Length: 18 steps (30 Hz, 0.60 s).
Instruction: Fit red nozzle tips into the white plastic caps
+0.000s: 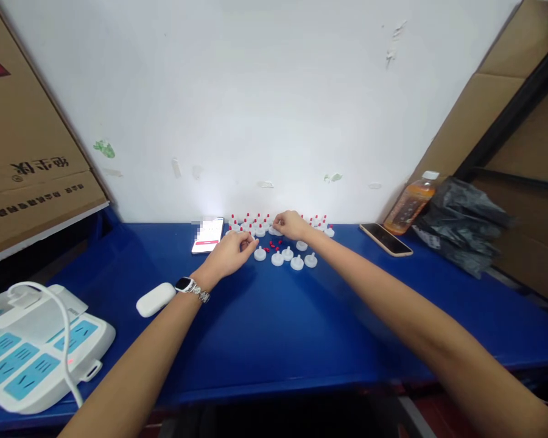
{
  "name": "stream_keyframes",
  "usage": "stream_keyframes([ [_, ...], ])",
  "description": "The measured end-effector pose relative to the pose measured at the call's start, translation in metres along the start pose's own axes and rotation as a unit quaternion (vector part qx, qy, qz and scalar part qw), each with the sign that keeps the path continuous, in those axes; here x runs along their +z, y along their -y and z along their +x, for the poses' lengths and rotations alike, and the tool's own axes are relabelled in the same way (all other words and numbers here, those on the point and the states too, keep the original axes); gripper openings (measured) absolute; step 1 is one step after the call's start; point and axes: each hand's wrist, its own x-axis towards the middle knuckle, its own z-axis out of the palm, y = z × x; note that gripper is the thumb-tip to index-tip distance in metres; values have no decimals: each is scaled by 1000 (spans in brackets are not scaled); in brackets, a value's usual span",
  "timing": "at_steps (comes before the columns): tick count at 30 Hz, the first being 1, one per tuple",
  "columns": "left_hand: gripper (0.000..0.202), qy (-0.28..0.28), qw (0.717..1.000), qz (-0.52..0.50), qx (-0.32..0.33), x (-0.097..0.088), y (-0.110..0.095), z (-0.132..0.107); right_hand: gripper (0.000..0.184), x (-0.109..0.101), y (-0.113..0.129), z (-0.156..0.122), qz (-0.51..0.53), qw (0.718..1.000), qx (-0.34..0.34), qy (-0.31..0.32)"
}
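Note:
Both my arms stretch out to the far edge of a blue table (pixel 274 328). My left hand (pixel 231 252), with a watch on its wrist, has its fingers curled together beside a white plastic cap (pixel 260 253); what it pinches is too small to name. My right hand (pixel 291 224) is closed over a row of white caps with red tips (pixel 256 224) along the wall. Several plain white caps (pixel 296 262) and loose small red pieces (pixel 274 244) lie between the two hands.
A lit phone (pixel 207 235) lies left of the caps. A second phone (pixel 386 239), an orange drink bottle (pixel 411 202) and a black plastic bag (pixel 461 225) sit at the right. A white case (pixel 156 299) and a power strip (pixel 31 353) occupy the near left; cardboard boxes flank both sides.

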Motion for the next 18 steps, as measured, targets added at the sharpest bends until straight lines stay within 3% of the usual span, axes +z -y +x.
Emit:
stream_keyframes([
  [8,41,5,1000,-4,8,4,-5,3,20,-4,-16,-15,-38,998,48,-1],
  [13,41,13,1000,-5,3,6,-9,3,30,-4,-8,-11,-81,995,47,-44],
  [18,41,21,1000,6,-6,6,-14,1,25,-2,2,0,-89,995,35,-20],
])
